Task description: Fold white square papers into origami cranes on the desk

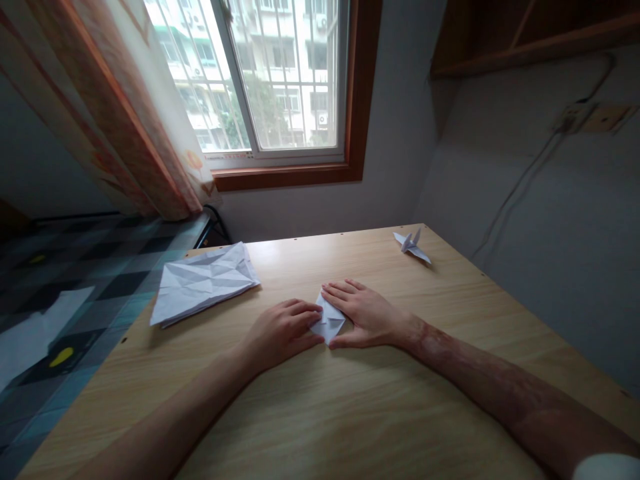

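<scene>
A small folded white paper (pixel 329 327) lies on the wooden table, between my two hands. My left hand (pixel 285 330) is at its left side, the fingers bent together and the thumb along the lower edge, gripping it. From the right, my right hand (pixel 367 313) rests over the paper with its fingers stretched out flat across the upper right part and the thumb near the bottom corner. The fingertips hide parts of the paper's sides. Pointed flaps and creases show in its middle.
A stack of creased white paper sheets (pixel 205 280) lies at the table's left edge. At the far right corner stands a folded paper crane (pixel 411 247). Left of the wooden table (pixel 320 413) is a checked bed cover (pixel 115 293) with loose white paper (pixel 40 333) on it.
</scene>
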A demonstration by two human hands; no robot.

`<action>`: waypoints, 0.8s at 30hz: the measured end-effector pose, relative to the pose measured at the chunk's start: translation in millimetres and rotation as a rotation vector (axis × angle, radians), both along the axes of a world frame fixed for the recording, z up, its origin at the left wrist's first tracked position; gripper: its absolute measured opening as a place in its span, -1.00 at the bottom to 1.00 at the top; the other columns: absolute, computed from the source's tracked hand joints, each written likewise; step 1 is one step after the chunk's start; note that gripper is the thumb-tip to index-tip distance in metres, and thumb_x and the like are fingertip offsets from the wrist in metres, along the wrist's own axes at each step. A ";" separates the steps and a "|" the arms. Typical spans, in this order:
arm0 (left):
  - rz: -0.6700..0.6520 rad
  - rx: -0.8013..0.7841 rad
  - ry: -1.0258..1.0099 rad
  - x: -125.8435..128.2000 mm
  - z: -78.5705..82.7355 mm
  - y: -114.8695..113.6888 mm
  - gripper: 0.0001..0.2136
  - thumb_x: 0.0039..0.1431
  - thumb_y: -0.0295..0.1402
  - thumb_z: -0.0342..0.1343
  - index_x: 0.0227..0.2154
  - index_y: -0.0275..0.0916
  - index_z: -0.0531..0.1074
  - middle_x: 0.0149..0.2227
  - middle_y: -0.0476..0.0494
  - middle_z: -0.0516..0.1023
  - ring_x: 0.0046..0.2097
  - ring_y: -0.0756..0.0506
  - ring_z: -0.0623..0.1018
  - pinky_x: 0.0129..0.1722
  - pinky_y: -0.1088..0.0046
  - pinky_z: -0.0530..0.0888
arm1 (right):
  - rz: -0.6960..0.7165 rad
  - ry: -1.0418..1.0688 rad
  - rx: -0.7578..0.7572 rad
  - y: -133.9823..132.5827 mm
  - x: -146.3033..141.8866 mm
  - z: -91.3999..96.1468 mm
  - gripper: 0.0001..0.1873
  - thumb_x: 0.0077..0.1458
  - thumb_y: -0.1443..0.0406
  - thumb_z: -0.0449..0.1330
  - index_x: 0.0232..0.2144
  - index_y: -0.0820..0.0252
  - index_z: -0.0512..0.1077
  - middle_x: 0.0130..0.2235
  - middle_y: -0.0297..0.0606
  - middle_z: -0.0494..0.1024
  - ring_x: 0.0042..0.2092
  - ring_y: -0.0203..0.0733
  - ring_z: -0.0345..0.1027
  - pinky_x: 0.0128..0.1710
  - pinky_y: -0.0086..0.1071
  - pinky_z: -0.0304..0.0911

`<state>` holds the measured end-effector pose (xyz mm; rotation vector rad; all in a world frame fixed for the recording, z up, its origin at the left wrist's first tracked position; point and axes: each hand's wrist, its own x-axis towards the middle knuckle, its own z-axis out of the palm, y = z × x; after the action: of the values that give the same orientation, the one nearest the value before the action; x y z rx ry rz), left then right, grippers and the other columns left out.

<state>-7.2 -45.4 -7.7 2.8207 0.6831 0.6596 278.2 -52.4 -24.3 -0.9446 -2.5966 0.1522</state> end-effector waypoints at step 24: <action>0.019 0.059 0.003 0.1 3.5 -6.2 -0.82 0.55 -0.30 0.11 -0.11 -0.10 0.64 -0.12 -0.13 0.75 -0.12 -0.16 0.68 -0.02 0.22 0.54 | 0.133 0.020 0.263 -9.8 -12.1 4.6 -0.79 0.42 0.31 0.14 -0.23 0.12 0.59 -0.14 -0.15 0.73 -0.14 -0.01 0.55 0.04 -0.11 0.42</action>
<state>-7.1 -51.6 -4.2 2.8733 0.7025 0.6898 266.1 -62.2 -19.6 -0.6741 -2.5793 -0.1422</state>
